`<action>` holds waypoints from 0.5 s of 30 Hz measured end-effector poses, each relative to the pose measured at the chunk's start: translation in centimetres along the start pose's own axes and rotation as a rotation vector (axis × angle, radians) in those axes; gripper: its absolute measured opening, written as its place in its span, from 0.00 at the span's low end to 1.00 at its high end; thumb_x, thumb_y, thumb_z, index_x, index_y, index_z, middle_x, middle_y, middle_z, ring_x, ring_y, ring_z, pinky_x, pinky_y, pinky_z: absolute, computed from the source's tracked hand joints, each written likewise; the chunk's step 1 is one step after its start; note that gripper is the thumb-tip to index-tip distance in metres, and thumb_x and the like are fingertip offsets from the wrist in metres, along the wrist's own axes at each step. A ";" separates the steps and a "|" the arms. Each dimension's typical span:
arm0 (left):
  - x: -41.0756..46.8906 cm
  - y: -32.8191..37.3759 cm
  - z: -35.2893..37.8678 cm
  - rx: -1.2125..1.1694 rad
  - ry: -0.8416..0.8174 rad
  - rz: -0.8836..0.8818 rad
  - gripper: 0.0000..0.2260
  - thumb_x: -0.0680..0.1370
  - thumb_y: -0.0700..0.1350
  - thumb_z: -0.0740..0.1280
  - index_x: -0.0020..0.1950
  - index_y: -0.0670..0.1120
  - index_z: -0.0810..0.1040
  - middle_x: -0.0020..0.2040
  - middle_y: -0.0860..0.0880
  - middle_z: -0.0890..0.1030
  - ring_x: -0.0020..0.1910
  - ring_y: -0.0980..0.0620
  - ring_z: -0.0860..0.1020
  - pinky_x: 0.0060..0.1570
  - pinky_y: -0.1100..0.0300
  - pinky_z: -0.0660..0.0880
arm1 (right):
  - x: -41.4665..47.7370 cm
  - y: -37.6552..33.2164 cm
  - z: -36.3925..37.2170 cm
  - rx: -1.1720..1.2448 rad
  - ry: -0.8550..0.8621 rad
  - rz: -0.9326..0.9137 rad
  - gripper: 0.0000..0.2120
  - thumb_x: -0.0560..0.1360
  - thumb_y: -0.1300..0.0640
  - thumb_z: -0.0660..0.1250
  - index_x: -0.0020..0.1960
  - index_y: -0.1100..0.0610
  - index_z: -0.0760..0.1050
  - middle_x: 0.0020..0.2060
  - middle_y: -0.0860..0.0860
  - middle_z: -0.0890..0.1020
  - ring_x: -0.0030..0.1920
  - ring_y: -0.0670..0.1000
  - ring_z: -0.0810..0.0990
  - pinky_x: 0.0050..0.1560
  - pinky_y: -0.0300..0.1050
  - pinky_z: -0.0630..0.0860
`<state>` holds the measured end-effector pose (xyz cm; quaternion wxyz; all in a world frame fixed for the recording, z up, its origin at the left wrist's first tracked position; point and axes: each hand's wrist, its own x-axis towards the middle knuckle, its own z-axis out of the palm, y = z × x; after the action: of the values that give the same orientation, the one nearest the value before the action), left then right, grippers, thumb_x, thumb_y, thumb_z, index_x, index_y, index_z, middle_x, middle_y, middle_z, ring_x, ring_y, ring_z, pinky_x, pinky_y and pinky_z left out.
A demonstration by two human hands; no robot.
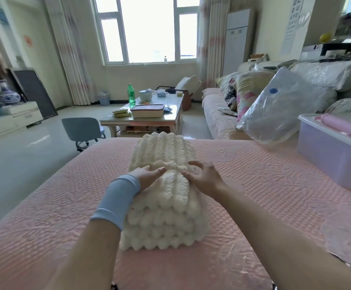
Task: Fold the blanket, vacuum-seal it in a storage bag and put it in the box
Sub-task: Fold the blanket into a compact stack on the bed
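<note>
Resting flat and open, both hands (176, 176) press the folded, ribbed cream blanket (166, 197).

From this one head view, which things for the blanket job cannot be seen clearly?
- Storage box: the right edge cuts it off; the frosted walls blur its contents.
- Storage bag: its opening cannot be made out, only the blue valve.
- Folded blanket: the left hand and right hand cover part of the top fold; the far end is out of sight.
- No vacuum pump is in view.
</note>
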<state>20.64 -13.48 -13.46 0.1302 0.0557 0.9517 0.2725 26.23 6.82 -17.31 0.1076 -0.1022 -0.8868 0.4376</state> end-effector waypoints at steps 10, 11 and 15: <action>0.7 -1.0 2.0 -0.085 -0.073 -0.011 0.45 0.65 0.77 0.60 0.77 0.65 0.46 0.79 0.42 0.46 0.77 0.39 0.50 0.74 0.40 0.51 | 0.3 2.4 1.9 0.839 -0.199 0.311 0.26 0.75 0.55 0.74 0.70 0.45 0.69 0.54 0.57 0.85 0.51 0.61 0.86 0.53 0.63 0.82; 1.2 -0.7 2.4 -0.107 -0.067 0.011 0.43 0.67 0.76 0.61 0.77 0.66 0.47 0.79 0.42 0.47 0.77 0.39 0.51 0.74 0.40 0.51 | 0.4 2.6 1.4 0.843 -0.172 0.311 0.23 0.75 0.57 0.73 0.67 0.44 0.71 0.53 0.57 0.85 0.51 0.61 0.86 0.54 0.63 0.81; 0.8 3.3 4.9 -0.133 -0.098 0.077 0.41 0.68 0.76 0.59 0.76 0.66 0.47 0.79 0.40 0.52 0.76 0.38 0.55 0.73 0.43 0.53 | 0.4 3.7 -2.8 0.812 -0.044 0.294 0.25 0.75 0.62 0.70 0.70 0.49 0.74 0.55 0.59 0.85 0.52 0.62 0.85 0.57 0.64 0.80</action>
<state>21.31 -8.11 -15.85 0.1697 0.0969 0.9210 0.3370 26.94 11.28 -18.55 0.0565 -0.1673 -0.6210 0.7637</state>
